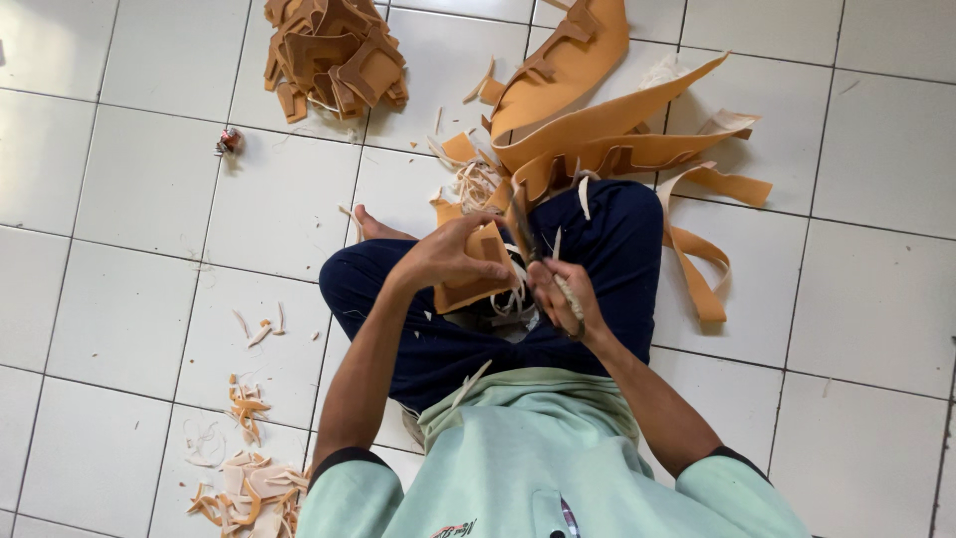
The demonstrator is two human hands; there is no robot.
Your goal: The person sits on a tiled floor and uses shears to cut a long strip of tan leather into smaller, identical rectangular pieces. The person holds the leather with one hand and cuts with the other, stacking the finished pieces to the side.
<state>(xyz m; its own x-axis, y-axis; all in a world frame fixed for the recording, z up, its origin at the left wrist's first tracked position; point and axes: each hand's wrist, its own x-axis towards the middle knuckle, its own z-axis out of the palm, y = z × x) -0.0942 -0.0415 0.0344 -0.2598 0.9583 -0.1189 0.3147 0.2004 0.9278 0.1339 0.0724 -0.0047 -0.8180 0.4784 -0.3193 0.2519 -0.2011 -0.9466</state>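
I sit cross-legged on the tiled floor in dark blue trousers. My left hand grips a tan cut-out piece of sheet material over my lap. My right hand is closed around the handles of scissors, whose dark blades point up and meet the edge of the tan piece. Thin pale trimmings lie on my lap between the hands.
A stack of cut tan pieces sits at the top left. Long curled tan offcut strips sprawl beyond my knees. Small scraps litter the floor at the lower left. A small red-and-white object lies on a tile.
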